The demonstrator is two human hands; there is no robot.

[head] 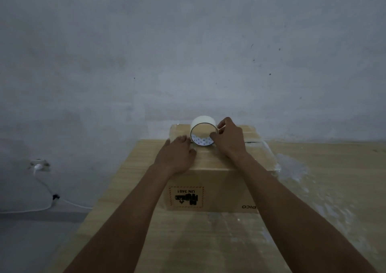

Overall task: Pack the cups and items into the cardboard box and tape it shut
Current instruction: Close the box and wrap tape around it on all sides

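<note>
Presently: one cardboard box, flaps closed, standing on the wooden surface toward its far edge, before a grey wall. The near face carries an upside-down hazard label reading UN 3481, with PICO printed at the label's 3 o'clock.

One tape roll, pale, standing on edge on the box top at 12 o'clock, open core facing the camera.

Right hand: grasping the roll from its 3 o'clock side, fingers curled over the outer band, thumb at the rim.

Left hand: released, fingers straight, laid flat on the box top at the roll's 8 o'clock, fingertips just beside it.

One clear plastic sheet, crumpled, on the surface at the box's 3 o'clock.

One wall socket with white cable, low on the wall at 9 o'clock.
</note>
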